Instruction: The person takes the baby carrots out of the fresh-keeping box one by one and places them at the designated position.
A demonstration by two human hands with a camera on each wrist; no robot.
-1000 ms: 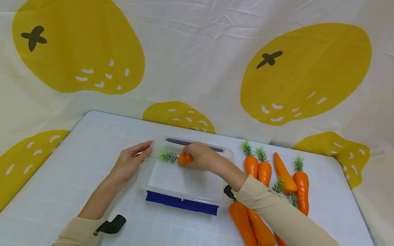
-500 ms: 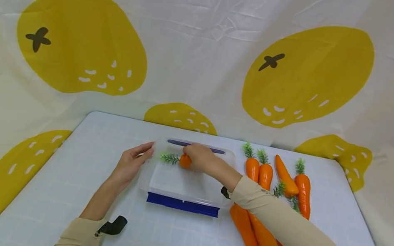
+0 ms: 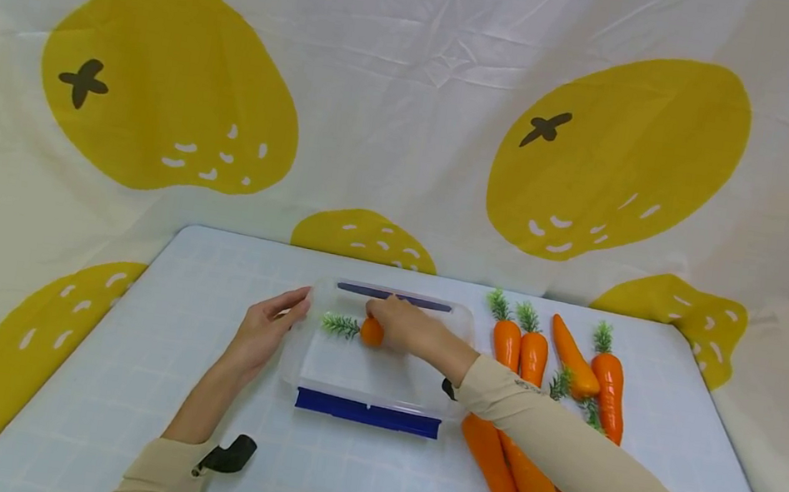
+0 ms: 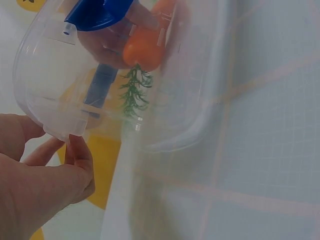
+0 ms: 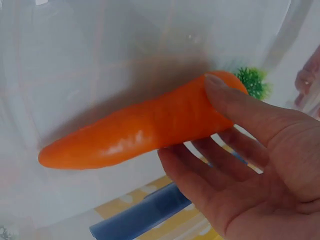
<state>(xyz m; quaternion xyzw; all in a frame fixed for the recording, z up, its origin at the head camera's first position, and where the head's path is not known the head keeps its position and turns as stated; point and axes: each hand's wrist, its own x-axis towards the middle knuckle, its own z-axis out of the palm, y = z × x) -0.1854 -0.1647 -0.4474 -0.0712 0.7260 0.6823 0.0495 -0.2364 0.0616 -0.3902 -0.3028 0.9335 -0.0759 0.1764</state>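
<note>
A clear plastic food container (image 3: 373, 401) with blue clips stands at the middle of the table. Its left rim is pinched at a clear tab (image 4: 65, 127) between the thumb and fingers of my left hand (image 3: 260, 336). Inside the container lies an orange toy carrot (image 5: 135, 130), its green fronds (image 3: 340, 324) pointing left. My right hand (image 3: 407, 328) reaches in from the right and grips the carrot near its thick end, thumb on one side and fingers on the other. In the head view this hand hides most of the carrot's body.
To the container's right several more carrots (image 3: 495, 470) lie in a loose group, partly under my right sleeve (image 3: 564, 438). A blue clip (image 3: 367, 413) hangs at the container's front, another (image 3: 395, 296) at the back. A lemon-patterned cloth (image 3: 398, 112) hangs behind the table.
The head view has shifted slightly. Both hands keep their hold; the carrot has moved very slightly toward the container's front.
</note>
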